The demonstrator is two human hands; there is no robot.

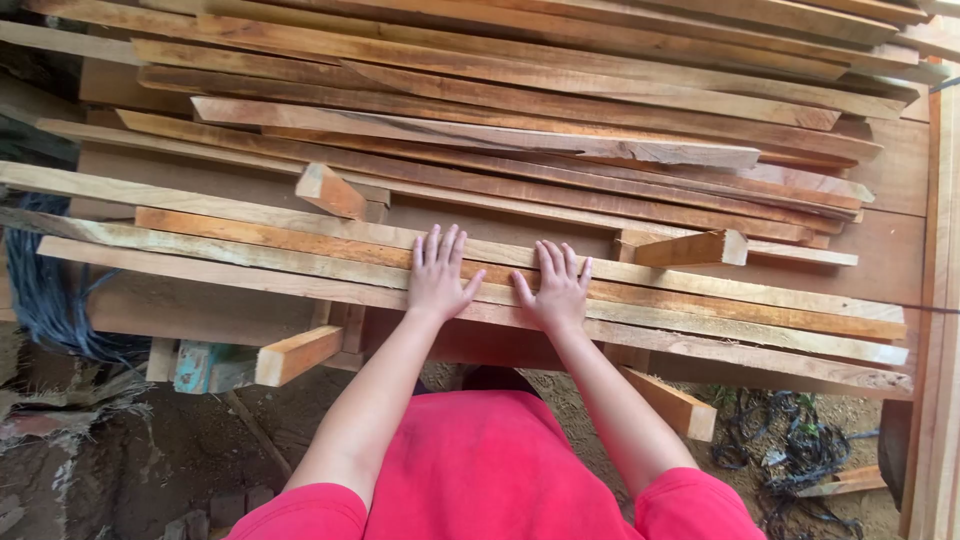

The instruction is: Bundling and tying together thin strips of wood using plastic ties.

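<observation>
Both of my hands lie flat, palms down, on a row of long rough wooden slats [250,245] that run left to right in front of me. My left hand [440,275] has its fingers spread and rests across the nearest slats. Close beside it, my right hand [555,285] rests the same way, fingers apart. Neither hand grips anything. My red shirt fills the bottom of the view.
A big stack of more slats and planks [520,110] lies behind on a wide board. Short wooden blocks [330,190] [695,248] stick out crosswise. Dark tangled cords [45,290] hang at left, and more lie on the dirt floor [800,450] at right.
</observation>
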